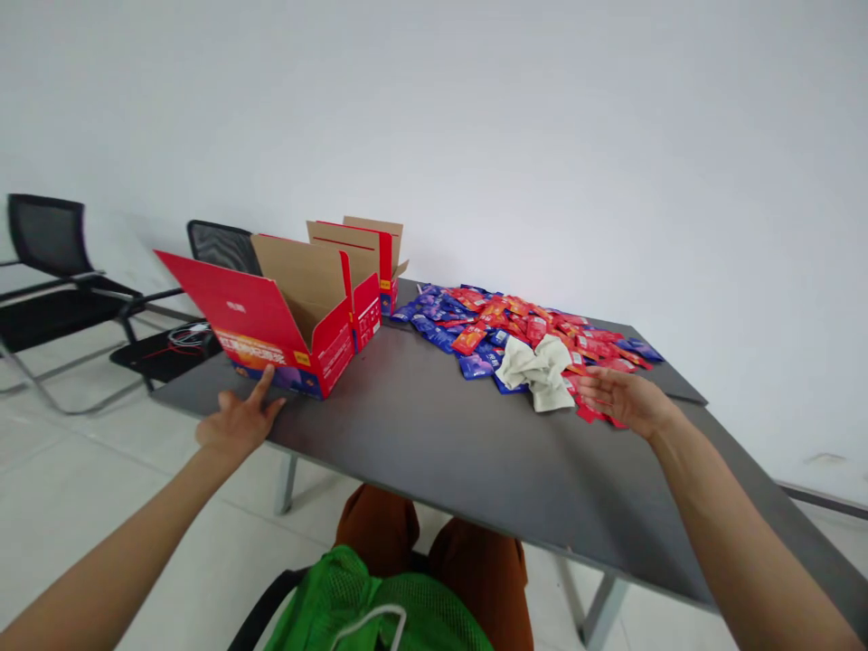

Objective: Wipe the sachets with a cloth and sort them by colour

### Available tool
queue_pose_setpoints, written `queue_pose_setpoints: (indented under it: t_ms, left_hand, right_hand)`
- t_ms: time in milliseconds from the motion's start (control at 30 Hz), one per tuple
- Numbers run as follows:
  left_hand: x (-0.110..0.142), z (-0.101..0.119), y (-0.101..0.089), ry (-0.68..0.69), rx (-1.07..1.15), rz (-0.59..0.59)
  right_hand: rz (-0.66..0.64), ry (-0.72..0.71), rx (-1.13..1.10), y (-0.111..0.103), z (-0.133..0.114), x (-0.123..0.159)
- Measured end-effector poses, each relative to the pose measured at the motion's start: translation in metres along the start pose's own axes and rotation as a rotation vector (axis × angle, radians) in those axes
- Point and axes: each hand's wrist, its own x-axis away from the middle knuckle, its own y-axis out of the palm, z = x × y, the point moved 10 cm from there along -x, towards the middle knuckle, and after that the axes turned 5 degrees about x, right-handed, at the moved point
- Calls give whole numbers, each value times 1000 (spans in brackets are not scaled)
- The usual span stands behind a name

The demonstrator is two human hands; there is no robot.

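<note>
Grip wide and empty on each side. The left hand [237, 423] spreads just before the red carton [250, 316], flaps raised so its inside lies open; the right hand [627, 400] reaches over the edge of the heaped red and blue sachets [515, 330], beside a crumpled cloth [535, 372], all on the grey counter [434, 425].

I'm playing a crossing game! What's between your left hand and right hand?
From the left hand to the right hand, the head view shows grey tabletop, then a crumpled pale cloth and red packets.
</note>
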Motion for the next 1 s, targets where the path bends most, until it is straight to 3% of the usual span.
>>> queue_pose_setpoints:
  t_ms: [133, 233, 300, 400, 467, 567, 667, 733, 800, 900, 1000]
  left_hand:
    - [29, 21, -14, -79, -316, -141]
    - [54, 79, -41, 76, -316, -16]
    - [63, 134, -41, 257, -256, -3]
    - [61, 230, 1, 589, -50, -207]
    - [50, 287, 41, 702, 100, -378]
    - [20, 353, 86, 736, 188, -373]
    - [17, 408, 117, 898, 162, -368]
    - [24, 431, 134, 1003, 95, -377]
    - [28, 440, 151, 1024, 21, -395]
    - [26, 435, 168, 958, -14, -353]
    - [22, 422, 170, 916, 17, -258]
  right_hand:
    - [20, -13, -58, -19, 26, 24]
    - [45, -36, -75, -27, 38, 30]
    - [72, -54, -80, -30, 44, 27]
    - [146, -91, -48, -29, 49, 13]
    - [231, -132, 65, -26, 47, 3]
    - [415, -312, 430, -19, 24, -5]
    - [515, -496, 884, 6, -3, -12]
    - [453, -537, 1127, 27, -8, -27]
    - [305, -538, 1287, 47, -2, -47]
    - [84, -542, 1407, 66, 14, -71]
    - [-48, -569, 1442, 76, 29, -84]
